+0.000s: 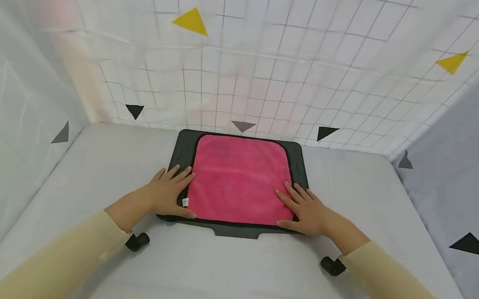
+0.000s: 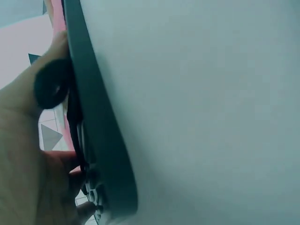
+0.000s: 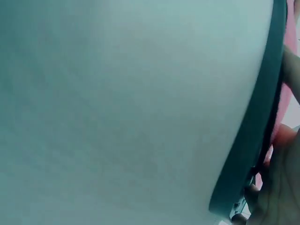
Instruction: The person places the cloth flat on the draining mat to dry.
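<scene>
A pink cloth (image 1: 240, 180) with dark edging lies spread over a dark grey board (image 1: 236, 231) with a tab at its near edge. My left hand (image 1: 164, 196) rests with fingers spread on the left side of the board, the thumb at the cloth's near left corner beside a small white label (image 1: 185, 202). Across from it, my right hand (image 1: 310, 214) lies on the cloth's right edge, fingers spread. In the left wrist view, a dark curled piece (image 2: 52, 84) shows by the left thumb. The board's side (image 3: 253, 126) runs along the right wrist view.
The white table (image 1: 222, 278) extends around the board. Behind it stands a white gridded curtain wall (image 1: 251, 60), with white sheets at left (image 1: 4, 103) and right (image 1: 464, 164). Black wrist devices (image 1: 138, 242) hang below both wrists.
</scene>
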`<state>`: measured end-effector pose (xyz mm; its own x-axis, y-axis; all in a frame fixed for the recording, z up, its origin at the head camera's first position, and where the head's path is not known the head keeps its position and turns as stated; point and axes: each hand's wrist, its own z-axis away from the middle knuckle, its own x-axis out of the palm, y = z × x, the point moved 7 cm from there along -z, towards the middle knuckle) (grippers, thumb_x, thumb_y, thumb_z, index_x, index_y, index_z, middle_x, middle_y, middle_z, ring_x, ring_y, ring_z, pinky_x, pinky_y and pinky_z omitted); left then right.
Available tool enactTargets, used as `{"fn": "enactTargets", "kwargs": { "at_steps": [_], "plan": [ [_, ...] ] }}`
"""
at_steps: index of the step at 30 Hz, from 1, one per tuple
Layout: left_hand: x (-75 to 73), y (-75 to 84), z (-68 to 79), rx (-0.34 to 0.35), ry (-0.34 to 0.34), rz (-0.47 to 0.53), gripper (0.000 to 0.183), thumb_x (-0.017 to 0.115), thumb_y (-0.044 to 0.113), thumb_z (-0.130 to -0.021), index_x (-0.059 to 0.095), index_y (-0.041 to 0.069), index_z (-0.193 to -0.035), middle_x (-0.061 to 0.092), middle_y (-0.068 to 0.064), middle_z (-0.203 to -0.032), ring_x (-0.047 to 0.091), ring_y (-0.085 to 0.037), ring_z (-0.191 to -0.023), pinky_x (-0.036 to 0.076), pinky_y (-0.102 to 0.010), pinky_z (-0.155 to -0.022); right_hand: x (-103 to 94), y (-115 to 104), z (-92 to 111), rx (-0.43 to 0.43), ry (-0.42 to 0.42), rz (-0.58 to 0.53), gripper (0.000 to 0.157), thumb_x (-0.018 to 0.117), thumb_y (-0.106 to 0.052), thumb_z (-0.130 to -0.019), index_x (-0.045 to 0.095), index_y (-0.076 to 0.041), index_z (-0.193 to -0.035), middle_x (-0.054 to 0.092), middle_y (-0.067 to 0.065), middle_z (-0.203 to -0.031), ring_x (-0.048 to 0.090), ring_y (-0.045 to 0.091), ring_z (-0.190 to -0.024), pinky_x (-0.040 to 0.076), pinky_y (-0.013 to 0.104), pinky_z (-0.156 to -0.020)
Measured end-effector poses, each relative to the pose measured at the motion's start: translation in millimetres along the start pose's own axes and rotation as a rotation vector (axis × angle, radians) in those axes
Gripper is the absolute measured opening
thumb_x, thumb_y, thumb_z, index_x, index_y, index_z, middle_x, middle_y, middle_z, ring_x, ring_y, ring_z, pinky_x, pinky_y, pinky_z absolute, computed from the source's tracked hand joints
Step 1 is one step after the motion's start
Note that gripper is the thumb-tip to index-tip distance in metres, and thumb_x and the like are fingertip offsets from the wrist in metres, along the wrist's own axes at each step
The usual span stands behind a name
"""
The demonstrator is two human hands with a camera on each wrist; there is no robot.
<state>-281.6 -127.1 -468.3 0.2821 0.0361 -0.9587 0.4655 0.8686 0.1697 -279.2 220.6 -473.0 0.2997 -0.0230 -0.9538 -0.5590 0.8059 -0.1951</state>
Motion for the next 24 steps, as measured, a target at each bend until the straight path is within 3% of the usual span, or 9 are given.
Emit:
{"fn": "enactTargets", "kwargs": {
  "at_steps": [3,6,9,11,14,17,24],
  "plan": [
    [0.7,0.1,6.9,0.010,0.033,0.016,0.108,0.056,0.077,-0.085,0.021,0.008,-0.160,0.016,-0.014,-0.166,0.007,-0.044,-0.151,0.007,-0.067,-0.116,-3.9,5.4,5.4,0.013,0.053,-0.115,0.083,0.055,-0.062,-0.095,0.030,-0.016,-0.159,0.015,0.020,-0.165,0.011,0.046,-0.149,0.016,0.066,-0.115],
    [0.0,0.5,14.6,0.006,0.077,0.050,0.098,0.056,0.070,-0.090,0.025,0.007,-0.159,0.020,-0.015,-0.165,0.008,-0.044,-0.151,0.008,-0.067,-0.116,-14.1,11.7,13.1,0.017,0.171,-0.239,0.067,0.064,-0.044,-0.097,0.045,-0.009,-0.151,0.037,0.023,-0.155,0.029,0.045,-0.143,0.028,0.065,-0.111],
    [-4.1,1.4,23.8,-0.012,0.130,0.093,0.089,0.060,0.060,-0.092,0.032,0.005,-0.156,0.026,-0.017,-0.163,0.011,-0.046,-0.150,0.010,-0.068,-0.116,-23.7,16.9,19.6,0.029,0.285,-0.302,0.049,0.070,-0.028,-0.096,0.059,-0.005,-0.137,0.060,0.017,-0.128,0.052,0.036,-0.121,0.045,0.056,-0.099],
    [-7.2,3.5,30.0,-0.019,0.156,0.115,0.083,0.063,0.054,-0.093,0.037,0.004,-0.154,0.030,-0.019,-0.161,0.014,-0.048,-0.149,0.012,-0.069,-0.114,-26.6,17.7,20.7,0.035,0.328,-0.326,0.039,0.070,-0.022,-0.095,0.063,-0.004,-0.130,0.066,0.010,-0.110,0.058,0.028,-0.103,0.050,0.048,-0.088],
    [-10.0,8.6,37.8,-0.010,0.171,0.146,0.077,0.065,0.049,-0.094,0.042,0.003,-0.151,0.034,-0.020,-0.158,0.017,-0.050,-0.147,0.015,-0.070,-0.113,-25.0,16.9,19.0,0.052,0.327,-0.384,0.032,0.070,-0.019,-0.095,0.066,-0.005,-0.124,0.064,0.004,-0.099,0.055,0.019,-0.088,0.050,0.039,-0.078],
    [-10.7,13.7,42.1,0.009,0.171,0.188,0.073,0.065,0.046,-0.095,0.043,0.003,-0.150,0.036,-0.021,-0.157,0.019,-0.052,-0.146,0.016,-0.070,-0.113,-21.9,17.2,17.3,0.100,0.314,-0.444,0.030,0.070,-0.018,-0.096,0.066,-0.005,-0.122,0.063,0.004,-0.098,0.054,0.017,-0.083,0.049,0.034,-0.072],
    [-9.1,17.4,42.6,0.011,0.176,0.238,0.068,0.066,0.040,-0.096,0.044,0.005,-0.150,0.038,-0.023,-0.155,0.022,-0.053,-0.144,0.018,-0.071,-0.112,-16.8,18.4,15.3,0.212,0.233,-0.530,0.032,0.068,-0.019,-0.096,0.060,-0.006,-0.124,0.062,0.005,-0.092,0.055,0.018,-0.076,0.047,0.033,-0.064]
  ]
}}
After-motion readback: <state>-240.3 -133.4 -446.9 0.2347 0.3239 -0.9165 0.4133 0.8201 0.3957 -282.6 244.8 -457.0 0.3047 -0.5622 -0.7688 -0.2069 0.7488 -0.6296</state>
